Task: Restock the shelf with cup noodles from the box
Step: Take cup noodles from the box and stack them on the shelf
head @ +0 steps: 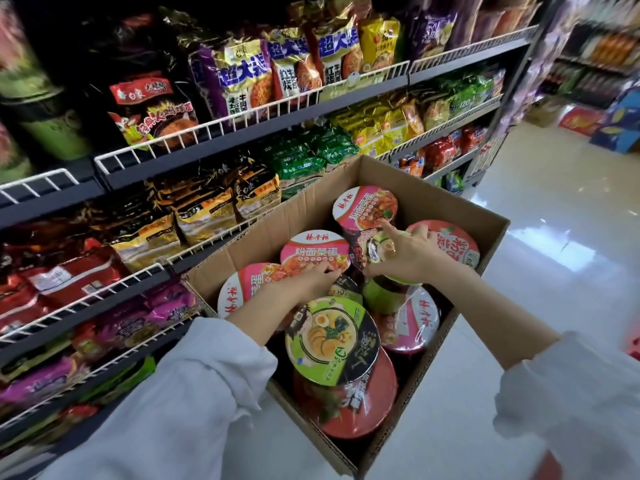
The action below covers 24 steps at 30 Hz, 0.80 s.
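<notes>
Both hands reach into the cardboard box (398, 188) of cup noodles beside the shelf (242, 133).
Right hand (407, 256) grips a green-lidded cup (372, 245); left hand (311, 280) lies curled among 5 pink-lidded cups; its grip cannot be told. Noodle packets (242, 77) fill the shelves.

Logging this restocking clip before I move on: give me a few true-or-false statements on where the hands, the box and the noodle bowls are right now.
1. Both hands are inside the cardboard box. True.
2. The right hand grips a dark-lidded noodle bowl. True.
3. The left hand is placing a bowl on the shelf. False: it reaches down among the pink-lidded bowls in the box.
4. The green-lidded ramen bowl lies nearest the person. False: a red-lidded bowl lies nearer.
</notes>
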Each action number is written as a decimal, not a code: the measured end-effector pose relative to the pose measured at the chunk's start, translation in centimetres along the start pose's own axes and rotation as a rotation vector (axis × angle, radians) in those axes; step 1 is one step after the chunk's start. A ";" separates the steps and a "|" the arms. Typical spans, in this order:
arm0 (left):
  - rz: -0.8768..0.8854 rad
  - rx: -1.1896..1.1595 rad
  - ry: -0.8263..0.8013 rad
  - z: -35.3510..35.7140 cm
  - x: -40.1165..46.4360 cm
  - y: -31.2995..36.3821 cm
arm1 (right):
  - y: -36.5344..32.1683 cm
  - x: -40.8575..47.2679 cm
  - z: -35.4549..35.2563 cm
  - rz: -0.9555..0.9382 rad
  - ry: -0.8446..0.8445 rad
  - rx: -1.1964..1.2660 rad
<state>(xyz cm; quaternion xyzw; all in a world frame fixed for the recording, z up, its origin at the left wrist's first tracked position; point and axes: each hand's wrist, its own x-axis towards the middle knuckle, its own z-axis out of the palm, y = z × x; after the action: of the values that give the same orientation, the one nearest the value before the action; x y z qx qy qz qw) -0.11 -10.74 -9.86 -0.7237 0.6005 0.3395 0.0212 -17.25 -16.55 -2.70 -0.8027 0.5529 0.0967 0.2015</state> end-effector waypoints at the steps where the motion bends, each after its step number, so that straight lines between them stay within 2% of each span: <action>1: 0.008 -0.053 0.016 -0.1 -0.1 -0.2 | 0.0 -0.1 -0.2 0.013 0.023 0.019; 7: 0.087 -0.069 0.149 -2.2 -2.2 -1.3 | -0.8 -0.6 -1.5 0.040 0.280 0.121; 11: 0.038 -0.387 0.389 -5.5 -4.6 -1.2 | -2.3 -0.9 -2.5 0.015 0.342 0.065; 14: 0.014 -0.322 0.600 -8.0 -7.2 -1.2 | -4.6 -1.3 -3.7 -0.057 0.364 0.105; 19: 0.065 -0.369 0.886 -11.7 -12.9 -3.9 | -11.5 -2.2 -6.4 -0.259 0.436 0.095; 24: 0.044 -0.370 1.103 -15.6 -19.4 -11.4 | -22.4 -3.3 -7.7 -0.481 0.487 0.088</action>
<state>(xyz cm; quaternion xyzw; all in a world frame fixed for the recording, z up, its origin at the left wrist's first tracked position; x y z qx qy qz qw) 16.27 2.20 7.87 -0.7724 0.4685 0.0122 -0.4287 1.75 -10.14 10.36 -0.9002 0.3832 -0.1721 0.1152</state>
